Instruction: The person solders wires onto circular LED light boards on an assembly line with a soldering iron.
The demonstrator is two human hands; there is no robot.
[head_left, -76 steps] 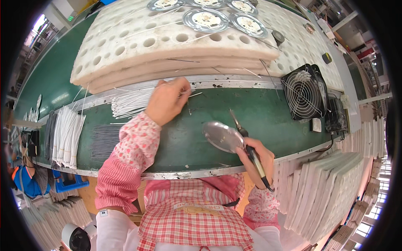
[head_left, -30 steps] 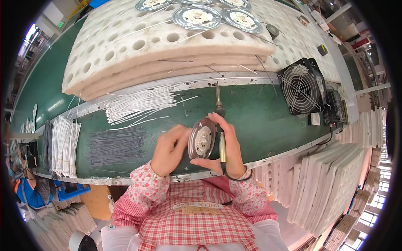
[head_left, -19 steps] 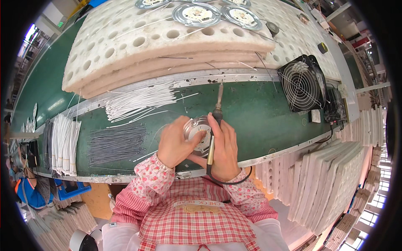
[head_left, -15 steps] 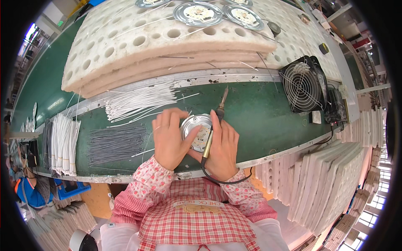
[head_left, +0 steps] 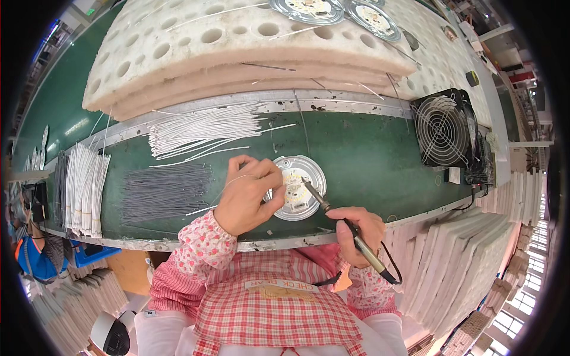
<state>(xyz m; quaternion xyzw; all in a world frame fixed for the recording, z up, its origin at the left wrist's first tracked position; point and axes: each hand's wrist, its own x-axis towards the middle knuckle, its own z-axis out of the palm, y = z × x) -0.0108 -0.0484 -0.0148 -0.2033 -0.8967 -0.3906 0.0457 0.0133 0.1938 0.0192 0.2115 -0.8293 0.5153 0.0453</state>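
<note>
On the green bench lies a round silver lamp plate with a pale circuit board in its middle. My left hand is at the plate's left side, its thumb and fingers pinched on a thin wire that loops over the fingers; its tip is hidden. In my right hand is a soldering iron, tilted, with its tip at the board. The iron's black cable bends behind that hand.
White wires and dark grey wires lie left of the plate, near bundled white wires. A black fan stands at the right. Beyond are foam blocks with holes, bearing more lamp plates.
My right hand has shifted right and nearer me, turning the iron from pointing away to tip-down on the board. My left fingers have closed into a pinch beside the plate.
</note>
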